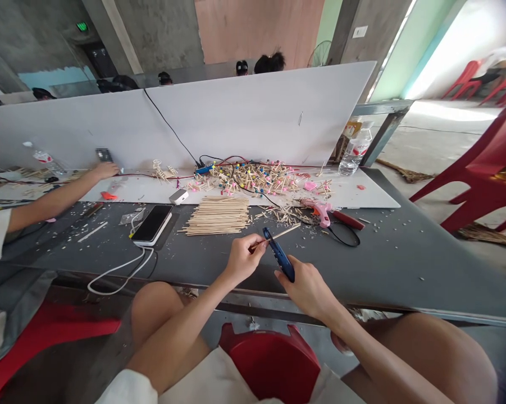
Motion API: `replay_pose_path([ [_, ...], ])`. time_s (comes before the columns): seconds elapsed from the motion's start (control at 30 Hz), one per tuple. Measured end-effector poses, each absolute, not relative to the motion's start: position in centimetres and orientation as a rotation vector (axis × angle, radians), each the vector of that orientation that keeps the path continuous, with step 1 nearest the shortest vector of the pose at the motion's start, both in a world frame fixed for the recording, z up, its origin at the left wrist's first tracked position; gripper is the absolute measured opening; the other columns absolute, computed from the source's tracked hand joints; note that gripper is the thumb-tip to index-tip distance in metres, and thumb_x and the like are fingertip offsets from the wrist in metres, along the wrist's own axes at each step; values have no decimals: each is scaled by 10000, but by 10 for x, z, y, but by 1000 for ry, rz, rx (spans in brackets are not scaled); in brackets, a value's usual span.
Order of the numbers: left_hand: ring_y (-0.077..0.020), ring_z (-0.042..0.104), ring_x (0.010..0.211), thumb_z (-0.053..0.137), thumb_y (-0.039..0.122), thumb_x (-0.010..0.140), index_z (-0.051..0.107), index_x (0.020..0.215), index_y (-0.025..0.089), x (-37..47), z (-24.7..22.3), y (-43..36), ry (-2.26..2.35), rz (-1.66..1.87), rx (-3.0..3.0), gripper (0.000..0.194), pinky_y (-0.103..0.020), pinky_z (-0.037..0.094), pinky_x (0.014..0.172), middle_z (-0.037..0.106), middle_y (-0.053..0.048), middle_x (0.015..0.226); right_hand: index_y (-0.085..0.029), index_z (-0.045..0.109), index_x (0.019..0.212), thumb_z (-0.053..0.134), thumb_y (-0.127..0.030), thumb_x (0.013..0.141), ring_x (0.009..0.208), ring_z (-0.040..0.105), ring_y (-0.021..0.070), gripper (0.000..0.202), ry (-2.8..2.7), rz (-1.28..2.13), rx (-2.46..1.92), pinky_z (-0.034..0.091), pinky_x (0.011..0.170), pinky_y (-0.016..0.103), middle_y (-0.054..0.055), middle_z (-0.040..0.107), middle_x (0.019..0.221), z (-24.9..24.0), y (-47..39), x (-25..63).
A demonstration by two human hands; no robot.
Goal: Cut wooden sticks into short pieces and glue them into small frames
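My left hand pinches a thin wooden stick over the front of the table. Wrapped around the handles of blue pliers is my right hand. The pliers' jaws are at the stick, just beyond my left fingertips; whether they bite into it I cannot tell. Behind my left hand lies a stack of long wooden sticks. Short cut stick pieces are scattered to its right. Farther back is a heap of short sticks with coloured ends.
A pink glue gun with a black cord lies at the right. A phone with a white cable is at the left. A white board stands behind. A co-worker's arm reaches in from the left. A water bottle stands back right.
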State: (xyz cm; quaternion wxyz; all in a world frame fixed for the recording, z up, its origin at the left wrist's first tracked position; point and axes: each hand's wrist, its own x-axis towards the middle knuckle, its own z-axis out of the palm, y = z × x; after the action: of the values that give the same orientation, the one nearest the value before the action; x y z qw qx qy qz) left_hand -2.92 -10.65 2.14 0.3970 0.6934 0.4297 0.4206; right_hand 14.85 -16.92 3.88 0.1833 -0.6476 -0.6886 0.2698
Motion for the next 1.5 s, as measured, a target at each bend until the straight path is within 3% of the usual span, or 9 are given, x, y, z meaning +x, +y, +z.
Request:
replay_pose_path([
  [0.43,-92,364,423,464,520,958,640,779,134,-26,30,-109,1108,1009,1739,460,-229,218,447,423,38,464,-216,508,817,524,-338,884,540,417,144,140,-1914,779,-1746,264,556,256,-4,549,620,38,-169,152],
  [0.73,-107,461,476,546,452,927,647,830,138,-26,28,-110,1097,1132,1767,343,-221,310,494,499,18,525,-220,536,842,522,-394,883,543,454,153,179,-1901,827,-1714,271,549,253,-14,547,610,44,-172,154],
  [1.5,-92,438,425,572,466,906,615,800,143,-28,27,-110,1047,1096,1664,343,-212,305,456,468,38,502,-226,494,805,534,-322,889,537,447,150,134,-1945,763,-1771,267,552,252,-14,545,601,39,-171,150],
])
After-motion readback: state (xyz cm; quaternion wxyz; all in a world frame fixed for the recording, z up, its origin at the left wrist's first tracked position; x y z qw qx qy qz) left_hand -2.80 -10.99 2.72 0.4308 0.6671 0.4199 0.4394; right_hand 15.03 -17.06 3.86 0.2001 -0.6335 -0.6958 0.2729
